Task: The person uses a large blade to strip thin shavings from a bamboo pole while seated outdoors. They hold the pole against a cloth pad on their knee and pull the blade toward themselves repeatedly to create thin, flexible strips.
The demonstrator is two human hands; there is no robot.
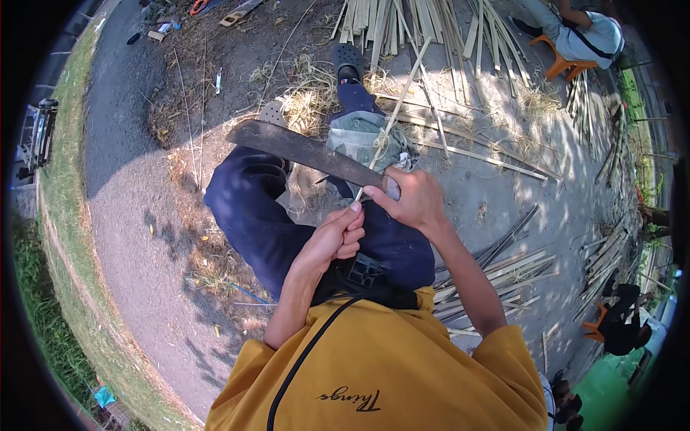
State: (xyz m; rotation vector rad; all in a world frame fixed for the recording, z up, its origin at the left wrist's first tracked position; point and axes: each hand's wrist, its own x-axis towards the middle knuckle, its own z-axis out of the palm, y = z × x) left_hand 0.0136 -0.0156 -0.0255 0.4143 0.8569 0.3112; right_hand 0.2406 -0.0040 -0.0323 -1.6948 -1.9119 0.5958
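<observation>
My right hand (415, 200) is closed round the handle end of a machete (298, 147), its thumb lying near the base of the blade. The wide dark blade points left and slightly away, above my legs. A long thin bamboo strip (397, 109) runs from my left hand (329, 241) up past the blade's base toward the far side. My left fingers are wrapped round the strip's near end, thumb on top. Whether the blade's edge touches the strip I cannot tell. Under the strip, a greyish-green cloth (352, 136) covers part of my right leg.
Many split bamboo strips (374, 32) lie in a pile ahead, with more strips (503, 280) at my right. Pale shavings (307, 108) litter the ground. A handsaw (239, 13) lies far left. One person (589, 42) sits on an orange stool at far right; another (625, 316) sits lower right.
</observation>
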